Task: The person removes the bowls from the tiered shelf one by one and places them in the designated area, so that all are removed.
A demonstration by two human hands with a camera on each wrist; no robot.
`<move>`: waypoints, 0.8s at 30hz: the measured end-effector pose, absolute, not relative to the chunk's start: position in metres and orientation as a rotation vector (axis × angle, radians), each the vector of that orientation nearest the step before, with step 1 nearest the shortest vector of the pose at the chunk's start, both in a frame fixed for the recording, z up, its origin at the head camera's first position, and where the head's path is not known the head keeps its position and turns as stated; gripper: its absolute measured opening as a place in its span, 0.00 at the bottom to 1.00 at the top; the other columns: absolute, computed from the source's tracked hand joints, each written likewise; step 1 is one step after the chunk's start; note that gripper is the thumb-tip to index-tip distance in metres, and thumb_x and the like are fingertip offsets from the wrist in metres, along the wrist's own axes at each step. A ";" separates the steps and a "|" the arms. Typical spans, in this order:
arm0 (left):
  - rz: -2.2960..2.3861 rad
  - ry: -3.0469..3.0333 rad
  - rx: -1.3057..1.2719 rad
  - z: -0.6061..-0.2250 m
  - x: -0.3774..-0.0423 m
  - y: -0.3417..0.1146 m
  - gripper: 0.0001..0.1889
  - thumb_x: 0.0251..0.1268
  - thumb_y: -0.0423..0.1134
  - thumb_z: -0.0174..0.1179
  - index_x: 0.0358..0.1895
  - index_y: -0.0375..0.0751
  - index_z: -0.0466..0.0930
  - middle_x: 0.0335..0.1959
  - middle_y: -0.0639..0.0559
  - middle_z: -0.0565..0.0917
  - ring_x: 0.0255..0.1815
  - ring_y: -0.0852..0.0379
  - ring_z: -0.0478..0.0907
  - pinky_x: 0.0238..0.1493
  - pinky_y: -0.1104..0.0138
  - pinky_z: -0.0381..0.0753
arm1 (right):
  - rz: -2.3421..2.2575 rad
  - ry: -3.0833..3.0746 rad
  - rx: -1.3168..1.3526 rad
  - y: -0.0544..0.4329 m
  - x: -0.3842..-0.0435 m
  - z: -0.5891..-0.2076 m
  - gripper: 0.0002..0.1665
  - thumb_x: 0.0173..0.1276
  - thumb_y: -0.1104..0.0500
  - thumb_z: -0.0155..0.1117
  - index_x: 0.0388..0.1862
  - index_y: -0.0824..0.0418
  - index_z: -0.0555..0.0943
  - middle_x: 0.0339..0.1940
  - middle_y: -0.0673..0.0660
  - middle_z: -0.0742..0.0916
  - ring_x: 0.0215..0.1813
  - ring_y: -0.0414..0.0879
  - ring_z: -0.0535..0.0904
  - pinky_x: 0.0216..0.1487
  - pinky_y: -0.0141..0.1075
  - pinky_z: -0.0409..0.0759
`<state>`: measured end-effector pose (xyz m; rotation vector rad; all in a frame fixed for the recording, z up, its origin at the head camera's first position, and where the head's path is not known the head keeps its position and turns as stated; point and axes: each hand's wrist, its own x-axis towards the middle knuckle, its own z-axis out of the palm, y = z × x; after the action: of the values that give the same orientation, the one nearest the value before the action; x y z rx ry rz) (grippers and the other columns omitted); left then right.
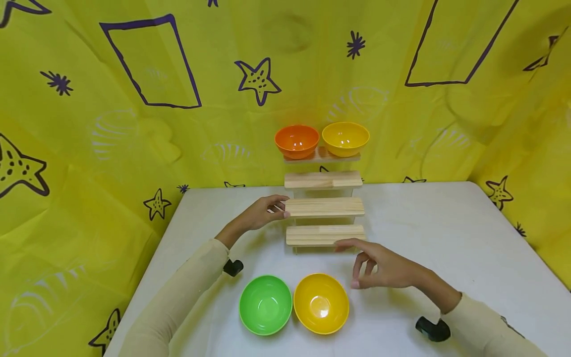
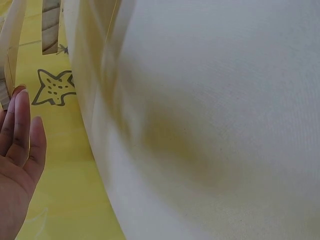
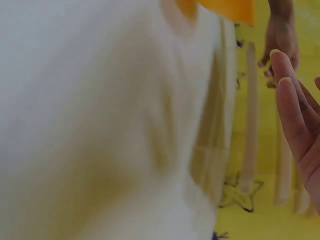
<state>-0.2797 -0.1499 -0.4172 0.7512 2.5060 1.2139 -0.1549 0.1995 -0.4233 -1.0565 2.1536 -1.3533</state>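
A tiered wooden stand (image 1: pixel 324 207) with several light steps stands at the back middle of the table. My left hand (image 1: pixel 264 212) is at the left end of its second step from the bottom, thumb at the front corner and fingers at the back corner, pinching it. In the left wrist view the other fingers (image 2: pixel 21 127) extend beside the wood. My right hand (image 1: pixel 385 265) hovers by the lowest step's right front, index finger outstretched, thumb lower and apart, holding nothing. Whether that index fingertip touches the step, I cannot tell.
An orange bowl (image 1: pixel 297 142) and a yellow bowl (image 1: pixel 345 140) sit on the top step. Nearer me, a green bowl (image 1: pixel 265 305) and a yellow-orange bowl (image 1: pixel 321 304) stand side by side on the white table (image 1: pixel 446 223). A yellow patterned curtain (image 1: pixel 223 124) hangs behind.
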 end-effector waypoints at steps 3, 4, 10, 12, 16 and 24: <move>1.215 2.502 0.757 -0.418 -0.280 -0.150 0.29 0.71 0.41 0.63 0.71 0.35 0.69 0.54 0.40 0.82 0.53 0.48 0.81 0.55 0.59 0.80 | -1.362 2.205 -1.091 0.207 -0.164 -0.413 0.39 0.67 0.61 0.71 0.74 0.56 0.65 0.68 0.71 0.73 0.37 0.43 0.85 0.35 0.37 0.85; 1.216 2.500 0.759 -0.419 -0.280 -0.151 0.28 0.72 0.41 0.63 0.71 0.35 0.69 0.54 0.40 0.82 0.52 0.48 0.81 0.54 0.60 0.80 | -1.365 2.222 -1.096 0.210 -0.167 -0.409 0.39 0.67 0.62 0.71 0.74 0.56 0.66 0.68 0.71 0.73 0.37 0.43 0.85 0.35 0.37 0.85; 1.223 2.500 0.762 -0.418 -0.281 -0.150 0.28 0.71 0.41 0.63 0.71 0.35 0.69 0.54 0.39 0.82 0.52 0.47 0.81 0.54 0.60 0.80 | -1.389 2.305 -1.122 0.225 -0.184 -0.390 0.38 0.67 0.66 0.68 0.74 0.57 0.65 0.65 0.59 0.77 0.36 0.43 0.86 0.35 0.37 0.84; 1.226 2.499 0.759 -0.417 -0.281 -0.149 0.28 0.71 0.41 0.63 0.71 0.36 0.69 0.54 0.39 0.82 0.52 0.47 0.80 0.54 0.59 0.80 | -1.402 2.329 -1.138 0.230 -0.190 -0.384 0.39 0.67 0.69 0.67 0.74 0.62 0.64 0.64 0.52 0.78 0.36 0.44 0.85 0.34 0.36 0.84; 1.227 2.492 0.753 -0.418 -0.279 -0.149 0.29 0.71 0.41 0.63 0.71 0.36 0.69 0.54 0.39 0.82 0.53 0.47 0.80 0.55 0.59 0.80 | -1.419 2.384 -1.118 0.238 -0.201 -0.374 0.39 0.67 0.70 0.66 0.75 0.65 0.63 0.62 0.46 0.79 0.35 0.44 0.85 0.35 0.36 0.84; 1.217 2.508 0.762 -0.417 -0.278 -0.150 0.28 0.71 0.40 0.63 0.70 0.35 0.70 0.53 0.39 0.83 0.52 0.48 0.81 0.54 0.59 0.80 | -1.400 2.516 -0.980 0.249 -0.224 -0.350 0.40 0.69 0.68 0.65 0.76 0.65 0.61 0.61 0.43 0.78 0.36 0.44 0.86 0.38 0.34 0.83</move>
<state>-0.2784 -0.1497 -0.4173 0.7617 2.5083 1.2166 -0.2243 0.2492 -0.3502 -0.9799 2.5157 -1.4001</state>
